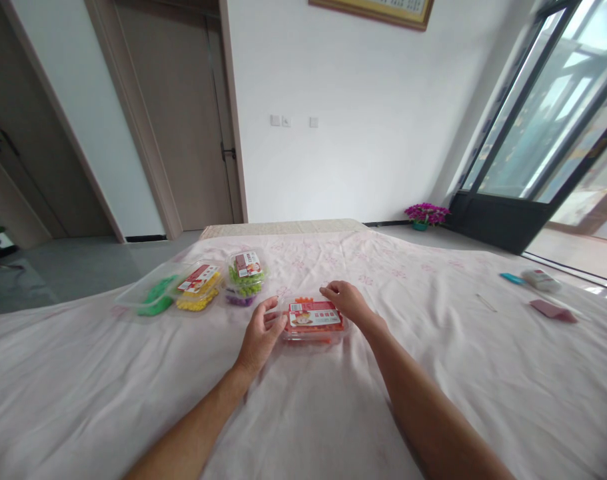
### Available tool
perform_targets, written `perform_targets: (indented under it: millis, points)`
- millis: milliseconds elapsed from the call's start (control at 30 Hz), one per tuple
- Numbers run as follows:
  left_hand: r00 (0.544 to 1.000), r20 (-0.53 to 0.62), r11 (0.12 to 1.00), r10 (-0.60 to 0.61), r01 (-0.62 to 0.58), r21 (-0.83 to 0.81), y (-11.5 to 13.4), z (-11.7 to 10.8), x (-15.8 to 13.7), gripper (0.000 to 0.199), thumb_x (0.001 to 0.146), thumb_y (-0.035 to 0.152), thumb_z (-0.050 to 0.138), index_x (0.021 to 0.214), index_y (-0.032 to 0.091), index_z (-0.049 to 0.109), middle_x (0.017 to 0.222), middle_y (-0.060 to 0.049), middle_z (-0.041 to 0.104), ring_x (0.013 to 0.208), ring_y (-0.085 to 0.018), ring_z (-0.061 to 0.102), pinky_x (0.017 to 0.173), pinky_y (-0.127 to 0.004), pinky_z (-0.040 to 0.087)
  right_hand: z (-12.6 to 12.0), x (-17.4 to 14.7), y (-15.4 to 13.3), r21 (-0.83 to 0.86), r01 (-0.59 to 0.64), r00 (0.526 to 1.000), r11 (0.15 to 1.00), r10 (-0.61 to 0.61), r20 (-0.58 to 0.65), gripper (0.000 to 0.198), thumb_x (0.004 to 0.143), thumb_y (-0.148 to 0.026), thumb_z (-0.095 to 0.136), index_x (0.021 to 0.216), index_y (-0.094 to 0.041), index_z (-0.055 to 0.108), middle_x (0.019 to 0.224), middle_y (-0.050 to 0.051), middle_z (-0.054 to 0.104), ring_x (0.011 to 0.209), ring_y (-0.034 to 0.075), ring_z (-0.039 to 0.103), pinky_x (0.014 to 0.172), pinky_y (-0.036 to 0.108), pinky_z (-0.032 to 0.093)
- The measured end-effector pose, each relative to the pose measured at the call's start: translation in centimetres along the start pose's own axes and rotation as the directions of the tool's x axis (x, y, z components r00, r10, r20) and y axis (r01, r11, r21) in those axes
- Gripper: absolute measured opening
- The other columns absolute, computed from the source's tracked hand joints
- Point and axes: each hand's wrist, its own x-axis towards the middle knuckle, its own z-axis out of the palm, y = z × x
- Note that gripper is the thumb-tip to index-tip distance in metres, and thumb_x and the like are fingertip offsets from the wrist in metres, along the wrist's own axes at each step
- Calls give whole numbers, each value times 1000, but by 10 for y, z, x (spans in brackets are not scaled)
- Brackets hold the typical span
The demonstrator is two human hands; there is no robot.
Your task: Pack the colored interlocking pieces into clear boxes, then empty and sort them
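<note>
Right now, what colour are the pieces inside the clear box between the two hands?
Orange-red; the pieces show best in the head view, around the label.

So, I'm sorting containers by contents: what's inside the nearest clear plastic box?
Through the clear plastic box, orange pieces show around the edges of the printed label. Whatever lies directly beneath that label is covered, so I can't tell.

Before me, the box [316,335] is clear, glossy plastic under a smooth printed label [313,317]; my sheet [343,413] is matt, wrinkled cloth.
</note>
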Motion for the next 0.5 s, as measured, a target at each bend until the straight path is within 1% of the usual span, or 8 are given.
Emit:
perform_targets:
  millis: [67,100,167,233,267,333,500]
  points:
    - [999,-36,997,-41,43,57,3,-1,-1,61,73,45,72,125,17,56,117,-10,62,87,-17,65,74,-28,53,3,1,5,100,-35,999,994,33,26,40,85,-50,54,62,-18,60,56,-1,56,54,11,46,54,25,30]
    - [997,-37,995,-67,69,74,5,-1,-1,62,73,45,72,126,17,55,107,-8,64,76,-15,64,66,-25,52,5,1,7,176,-62,997,982,53,55,41,85,-51,55,64,-17,62,57,0,56,54,11,47,54,24,31]
    - [991,-3,988,-134,134,77,9,-2,-2,61,75,45,69,125,15,54,86,-2,63,59,-10,57,52,-21,46,8,2,12,342,-135,986,930,94,135,43,84,-54,56,70,-15,67,58,0,57,54,11,49,54,24,34]
    - [973,63,975,-222,220,45,12,-2,-3,59,77,46,66,124,13,53,74,1,61,49,-9,52,44,-19,40,9,2,16,463,-221,969,858,137,208,46,82,-57,58,76,-13,70,58,1,58,53,11,49,52,23,36]
    - [961,95,966,-260,258,25,14,-2,-4,59,77,46,64,124,12,52,73,2,61,47,-8,50,42,-19,39,9,2,18,499,-254,961,829,158,227,47,81,-58,60,77,-12,70,58,1,59,51,11,49,51,23,36]
    - [944,138,953,-299,303,-6,17,-2,-4,59,77,46,64,123,12,51,75,0,63,45,-8,51,40,-20,41,8,1,20,547,-296,950,783,182,253,48,77,-59,64,79,-12,71,58,1,60,49,10,49,49,22,36]
    - [934,159,941,-321,334,-61,18,-4,-3,61,75,47,69,123,13,51,79,-1,64,45,-9,55,41,-21,46,6,-3,26,671,-360,922,648,137,363,47,77,-59,66,83,-13,70,59,3,64,50,13,56,49,23,43]
